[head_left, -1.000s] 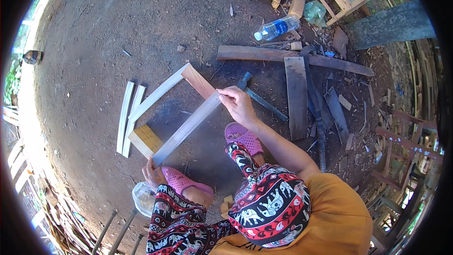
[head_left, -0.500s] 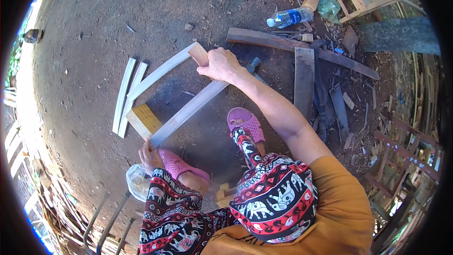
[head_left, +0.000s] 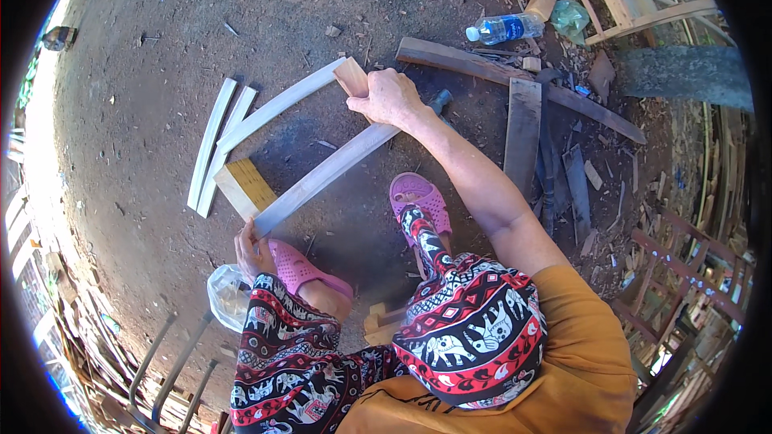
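Note:
Between my feet and the far ground lies a four-sided arrangement of wood. A pale near strip (head_left: 322,179) runs slantwise, and a pale far strip (head_left: 281,103) lies beyond it. A short block (head_left: 351,80) stands at the right end, a yellowish-topped wooden block (head_left: 251,183) at the left. My right hand (head_left: 386,99) is closed around the right end, covering where block and near strip meet. At the near strip's left end, my left hand (head_left: 254,249) grips the corner with its fingertips, beside the yellowish block. How the pieces are joined cannot be made out.
Two loose pale strips (head_left: 211,149) lie to the left. Dark planks (head_left: 523,133), a water bottle (head_left: 507,30) and wood scraps are at the right. A partly hidden bluish-grey object (head_left: 441,100) sits beyond my right wrist. A clear plastic bag (head_left: 229,297) is near my left foot.
The view has shifted slightly. My right hand and the right end of the wooden pieces appear a little farther right; both hands keep their hold.

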`<action>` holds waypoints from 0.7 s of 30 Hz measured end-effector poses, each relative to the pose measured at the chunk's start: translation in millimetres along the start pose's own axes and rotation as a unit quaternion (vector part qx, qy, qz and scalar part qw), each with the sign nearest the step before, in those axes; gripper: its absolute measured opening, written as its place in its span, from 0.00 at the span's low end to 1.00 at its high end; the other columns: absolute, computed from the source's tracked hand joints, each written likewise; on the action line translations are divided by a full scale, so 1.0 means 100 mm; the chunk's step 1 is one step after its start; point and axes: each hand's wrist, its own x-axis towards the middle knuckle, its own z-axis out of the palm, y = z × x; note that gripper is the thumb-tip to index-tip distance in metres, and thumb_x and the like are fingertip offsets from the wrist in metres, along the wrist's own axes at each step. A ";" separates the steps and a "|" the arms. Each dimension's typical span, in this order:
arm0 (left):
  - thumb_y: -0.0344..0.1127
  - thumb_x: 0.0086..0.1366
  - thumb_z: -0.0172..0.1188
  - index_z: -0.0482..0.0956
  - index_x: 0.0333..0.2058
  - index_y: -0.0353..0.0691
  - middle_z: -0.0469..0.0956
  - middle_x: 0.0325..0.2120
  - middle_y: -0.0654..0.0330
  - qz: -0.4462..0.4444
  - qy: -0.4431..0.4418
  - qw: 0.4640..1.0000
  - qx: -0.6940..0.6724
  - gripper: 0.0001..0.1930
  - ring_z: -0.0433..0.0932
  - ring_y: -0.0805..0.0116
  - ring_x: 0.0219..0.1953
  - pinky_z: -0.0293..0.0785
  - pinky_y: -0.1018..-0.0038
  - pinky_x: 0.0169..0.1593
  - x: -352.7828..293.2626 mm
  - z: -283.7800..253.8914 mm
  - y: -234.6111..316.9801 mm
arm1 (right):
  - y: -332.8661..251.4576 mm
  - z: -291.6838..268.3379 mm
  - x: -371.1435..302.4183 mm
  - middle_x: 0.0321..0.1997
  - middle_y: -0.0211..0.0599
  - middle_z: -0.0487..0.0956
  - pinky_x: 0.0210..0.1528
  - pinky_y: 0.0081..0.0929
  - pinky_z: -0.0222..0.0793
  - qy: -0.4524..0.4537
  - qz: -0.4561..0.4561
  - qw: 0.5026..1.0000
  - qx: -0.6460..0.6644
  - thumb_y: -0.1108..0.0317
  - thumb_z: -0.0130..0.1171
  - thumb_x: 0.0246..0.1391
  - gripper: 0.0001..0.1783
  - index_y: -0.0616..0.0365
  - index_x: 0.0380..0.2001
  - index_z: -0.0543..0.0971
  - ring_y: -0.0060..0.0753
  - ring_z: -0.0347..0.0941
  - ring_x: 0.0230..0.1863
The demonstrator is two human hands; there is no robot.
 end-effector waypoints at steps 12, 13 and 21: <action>0.23 0.59 0.61 0.74 0.52 0.41 0.79 0.35 0.53 -0.010 -0.027 0.999 -0.020 0.21 0.80 0.61 0.37 0.78 0.68 0.42 0.05 -0.12 0.02 | -0.01 0.00 0.04 0.33 0.59 0.82 0.44 0.43 0.77 0.000 -0.001 1.000 0.002 0.45 0.64 0.43 0.31 0.69 0.32 0.83 0.55 0.81 0.38; 0.23 0.59 0.61 0.74 0.52 0.41 0.79 0.35 0.53 -0.010 -0.028 0.999 -0.022 0.21 0.80 0.61 0.37 0.78 0.68 0.42 0.05 -0.11 0.02 | 0.00 0.00 0.04 0.33 0.59 0.82 0.44 0.43 0.77 0.000 0.000 1.000 0.000 0.45 0.64 0.43 0.31 0.69 0.32 0.83 0.55 0.81 0.38; 0.21 0.55 0.62 0.75 0.52 0.41 0.77 0.36 0.52 0.036 -0.010 0.999 -0.007 0.23 0.79 0.58 0.34 0.77 0.67 0.40 0.05 -0.07 0.03 | 0.38 -0.25 -0.04 0.28 0.51 0.82 0.37 0.36 0.74 -0.039 -0.013 0.991 0.128 0.39 0.63 0.49 0.33 0.66 0.30 0.82 0.46 0.81 0.34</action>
